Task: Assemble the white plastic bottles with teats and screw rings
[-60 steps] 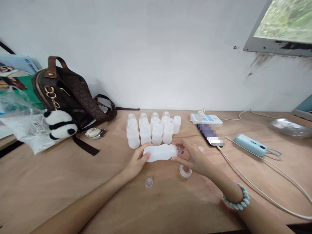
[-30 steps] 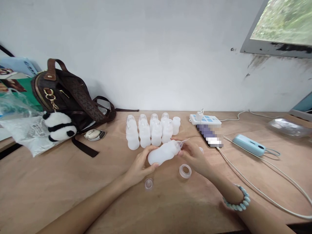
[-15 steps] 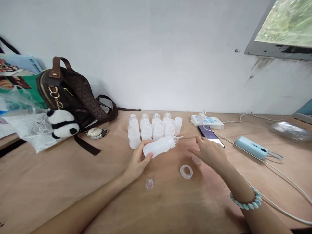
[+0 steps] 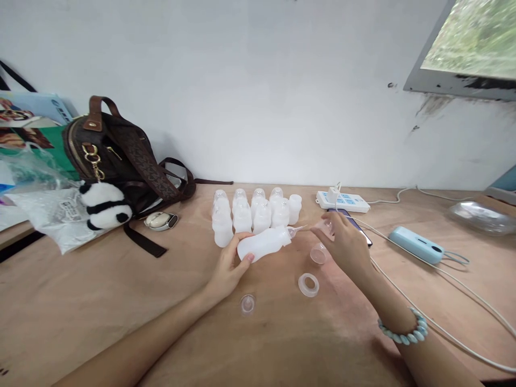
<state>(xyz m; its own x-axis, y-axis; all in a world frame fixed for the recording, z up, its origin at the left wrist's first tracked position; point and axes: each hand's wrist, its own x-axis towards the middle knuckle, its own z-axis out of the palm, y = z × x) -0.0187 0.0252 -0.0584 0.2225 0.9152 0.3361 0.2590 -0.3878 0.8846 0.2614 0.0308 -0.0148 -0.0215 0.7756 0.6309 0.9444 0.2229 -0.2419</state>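
My left hand (image 4: 230, 267) is closed around a translucent white baby bottle (image 4: 263, 243), tilted with its mouth toward the right. From the mouth a clear pointed piece (image 4: 292, 231) with a thin tip sticks out. My right hand (image 4: 347, 243), to the right of that tip, pinches a small clear plastic piece (image 4: 324, 227) whose kind I cannot make out. Below it on the table lie a clear cap (image 4: 318, 254) and a translucent screw ring (image 4: 308, 285). A clear teat (image 4: 248, 304) lies nearer the front. Several capped bottles (image 4: 242, 216) stand in rows behind the held one.
A white power strip (image 4: 350, 201) with a plug and a phone (image 4: 365, 235) are behind my right hand. A blue device (image 4: 415, 244) and white cable (image 4: 451, 277) lie to the right. At left are a brown backpack (image 4: 121, 145), panda plush (image 4: 105, 205) and mouse (image 4: 158, 220).
My right hand has closed its fingers on a small clear piece and shifted slightly up, uncovering more of the clear cap below. My left hand and the bottle stay nearly still.
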